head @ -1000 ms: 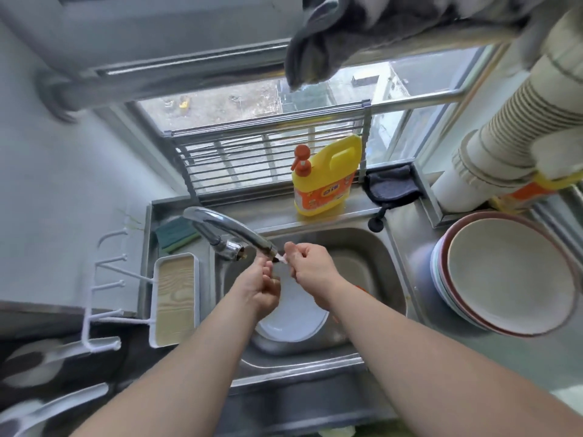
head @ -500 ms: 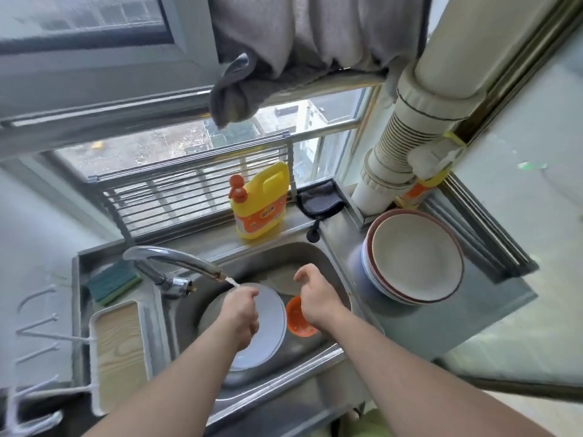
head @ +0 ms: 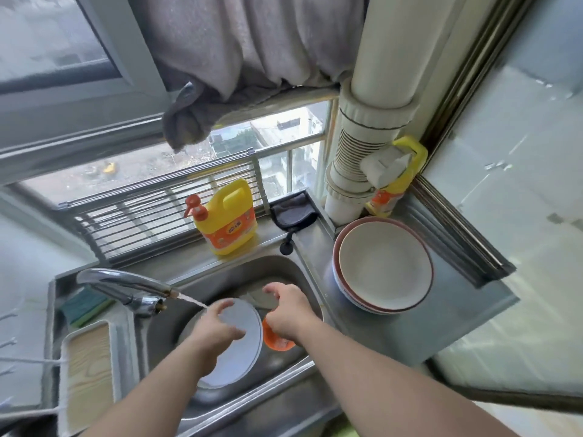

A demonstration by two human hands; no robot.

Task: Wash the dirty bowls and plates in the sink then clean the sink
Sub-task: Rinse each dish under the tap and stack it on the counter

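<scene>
Hovering with relaxed fingers, left hand over the white plate lying in the sink, under water running from the faucet. Reaching past the orange bowl, right hand, fingers loosely curled, gripping nothing. Sitting stacked on the right counter, bowls.

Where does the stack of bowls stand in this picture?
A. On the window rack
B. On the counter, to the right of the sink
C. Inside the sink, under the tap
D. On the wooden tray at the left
B: the stack of bowls stands on the steel counter, to the right of the sink, beside the white pipe.
</scene>
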